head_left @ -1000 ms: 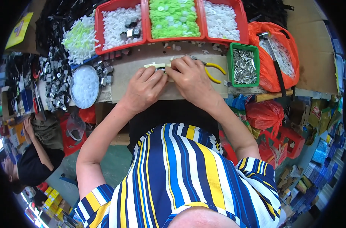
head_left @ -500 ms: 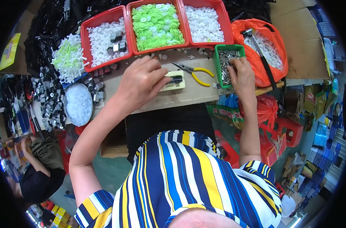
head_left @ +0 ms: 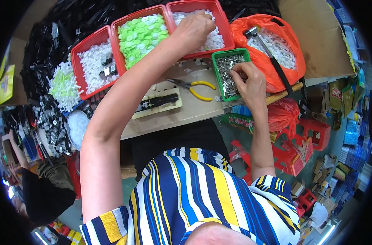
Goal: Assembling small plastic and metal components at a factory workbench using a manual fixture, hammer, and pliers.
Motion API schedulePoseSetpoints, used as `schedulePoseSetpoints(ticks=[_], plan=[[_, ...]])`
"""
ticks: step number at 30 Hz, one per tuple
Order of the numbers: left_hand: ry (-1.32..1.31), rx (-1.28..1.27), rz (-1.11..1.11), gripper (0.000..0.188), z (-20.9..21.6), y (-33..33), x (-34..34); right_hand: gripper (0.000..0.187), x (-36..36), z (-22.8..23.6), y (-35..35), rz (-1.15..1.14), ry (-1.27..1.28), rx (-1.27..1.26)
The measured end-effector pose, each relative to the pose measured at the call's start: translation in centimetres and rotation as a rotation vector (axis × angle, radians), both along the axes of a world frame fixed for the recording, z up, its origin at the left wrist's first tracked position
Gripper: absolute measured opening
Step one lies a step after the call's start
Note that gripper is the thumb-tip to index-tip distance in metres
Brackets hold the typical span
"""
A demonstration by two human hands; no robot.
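Note:
My left hand [head_left: 196, 31] reaches across into the right-hand red bin [head_left: 229, 37], its fingers bent down among small white plastic pieces [head_left: 214, 42]. Whatever its fingertips hold is hidden. Over the green tray [head_left: 215, 75] of small metal pins [head_left: 228, 65], my right hand [head_left: 251, 81] has thumb and fingers pinched together; I cannot make out what is between them. Left of the tray lie yellow-handled pliers [head_left: 190, 85]. A cream block fixture [head_left: 169, 107] on the bench holds a long black part [head_left: 163, 101], partly behind my left forearm.
Green plastic pieces [head_left: 139, 36] fill the middle red bin. A hammer [head_left: 272, 55] lies across an orange bag [head_left: 296, 69] of white pieces on the right. A clear round container [head_left: 77, 128] stands at left. Another person [head_left: 47, 192] works at the lower left.
My left hand has left the cream fixture and moved up and right into the right-hand red bin, uncovering the fixture's black part. My right hand stays at the green tray. The view has shifted.

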State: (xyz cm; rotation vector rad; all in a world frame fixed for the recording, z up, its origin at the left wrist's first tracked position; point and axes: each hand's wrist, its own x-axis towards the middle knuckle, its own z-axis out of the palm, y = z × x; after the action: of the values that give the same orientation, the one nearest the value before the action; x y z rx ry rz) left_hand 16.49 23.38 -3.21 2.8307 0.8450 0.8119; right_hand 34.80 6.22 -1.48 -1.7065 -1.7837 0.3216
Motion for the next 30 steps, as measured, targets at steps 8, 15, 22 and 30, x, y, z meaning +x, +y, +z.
schedulePoseSetpoints(ticks=[8,15,22,30], plan=[[0.093,-0.070,-0.060,0.010,-0.9,2.1,1.6,0.010,0.7,1.0,0.1,-0.009,0.152,-0.054],[-0.127,-0.204,-0.017,0.007,1.1,0.8,-0.5,0.010,-0.5,1.2,1.5,0.039,0.222,0.098],[-0.665,-1.133,0.136,0.014,4.1,-5.4,-3.3,0.010,-4.7,3.4,2.6,0.098,0.325,0.190],[-0.995,-1.220,0.151,0.011,4.7,-10.4,-6.0,0.012,-8.2,4.4,1.8,0.209,0.236,0.246]])
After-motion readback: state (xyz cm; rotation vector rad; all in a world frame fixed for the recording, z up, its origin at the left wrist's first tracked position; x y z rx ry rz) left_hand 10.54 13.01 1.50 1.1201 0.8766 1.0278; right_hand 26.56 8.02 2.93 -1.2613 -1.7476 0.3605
